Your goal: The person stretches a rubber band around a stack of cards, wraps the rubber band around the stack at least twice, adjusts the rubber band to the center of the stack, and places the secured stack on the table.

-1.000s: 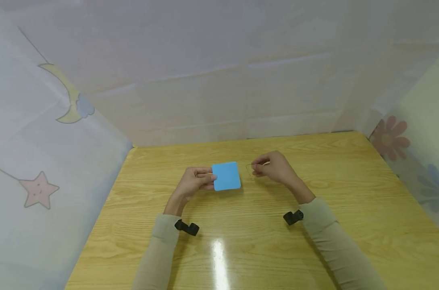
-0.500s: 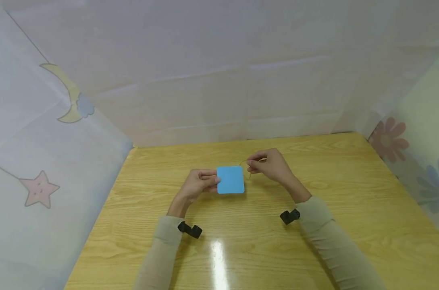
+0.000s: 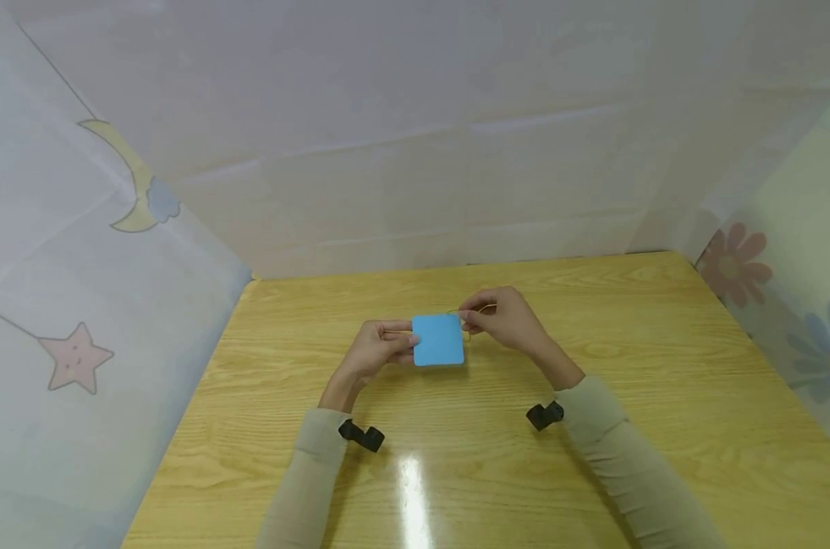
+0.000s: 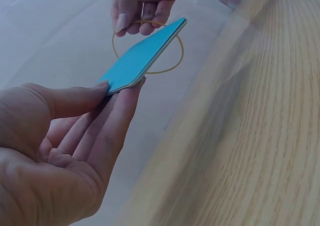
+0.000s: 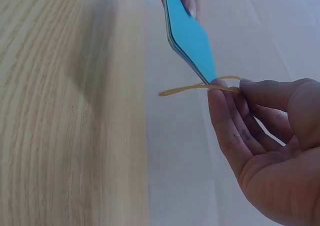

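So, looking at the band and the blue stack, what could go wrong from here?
The right hand only pinches the band, so it could slip or spring away. The left hand grips one side of the stack, so its layers might shift. The band appears close to a corner, where it may snag.
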`<state>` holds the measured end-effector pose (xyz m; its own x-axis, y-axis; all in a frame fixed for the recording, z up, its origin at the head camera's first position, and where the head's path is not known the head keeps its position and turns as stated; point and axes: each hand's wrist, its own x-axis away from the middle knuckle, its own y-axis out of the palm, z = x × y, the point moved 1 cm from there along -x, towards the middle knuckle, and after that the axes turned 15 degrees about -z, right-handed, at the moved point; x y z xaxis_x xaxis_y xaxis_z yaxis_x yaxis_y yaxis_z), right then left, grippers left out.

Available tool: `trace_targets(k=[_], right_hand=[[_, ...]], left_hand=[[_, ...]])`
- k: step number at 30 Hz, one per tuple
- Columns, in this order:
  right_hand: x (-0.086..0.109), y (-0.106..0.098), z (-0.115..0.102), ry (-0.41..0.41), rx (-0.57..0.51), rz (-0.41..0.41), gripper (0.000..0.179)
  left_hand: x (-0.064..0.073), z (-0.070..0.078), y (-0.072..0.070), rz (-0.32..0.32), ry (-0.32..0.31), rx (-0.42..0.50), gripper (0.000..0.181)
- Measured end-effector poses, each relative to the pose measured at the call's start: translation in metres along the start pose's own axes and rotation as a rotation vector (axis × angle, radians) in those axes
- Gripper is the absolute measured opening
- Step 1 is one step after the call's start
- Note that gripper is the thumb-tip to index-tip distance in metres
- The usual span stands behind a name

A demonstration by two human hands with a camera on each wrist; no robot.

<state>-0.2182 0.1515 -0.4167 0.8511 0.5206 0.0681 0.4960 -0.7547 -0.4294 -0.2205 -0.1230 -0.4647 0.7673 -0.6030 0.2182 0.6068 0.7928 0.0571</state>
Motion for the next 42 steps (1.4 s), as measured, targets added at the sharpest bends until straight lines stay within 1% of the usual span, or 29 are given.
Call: trace_targets(k=[7,17,20,24,27,33,38,42], right_hand=[[0.001,0.006,-0.003,-0.031,0.024,-0.008,0.020],[0.000,0.011,0.001,-0.041,0.062,-0.001,0.016],[0.001,0.012,0.001,-0.049,0.070,0.002,0.016],[0.001,0.013,0.002,-0.043,0.056,-0.007,0.017],[0.002,0.014,0.001,-0.030,0.047,-0.016,0.017],[0.001,0.016,0.001,-0.032,0.045,-0.027,0.016],[0.000,0.020,0.002,-0.043,0.035,-0.039,0.016],[-0.001,0.023,0.002,-0.056,0.028,-0.042,0.017]], left_hand=[[-0.001,0.001,0.002,0.015,0.008,0.042,0.049],[-0.002,0.003,0.001,0.037,-0.014,0.077,0.049],[-0.003,0.004,0.001,0.045,-0.007,0.098,0.049],[-0.004,0.004,0.001,0.070,0.011,0.111,0.050],[-0.004,0.004,0.001,0.105,0.015,0.110,0.050],[-0.005,0.006,-0.001,0.158,0.026,0.107,0.050],[-0.006,0.007,-0.002,0.172,0.036,0.100,0.052],[-0.007,0.007,-0.001,0.181,0.030,0.108,0.049]])
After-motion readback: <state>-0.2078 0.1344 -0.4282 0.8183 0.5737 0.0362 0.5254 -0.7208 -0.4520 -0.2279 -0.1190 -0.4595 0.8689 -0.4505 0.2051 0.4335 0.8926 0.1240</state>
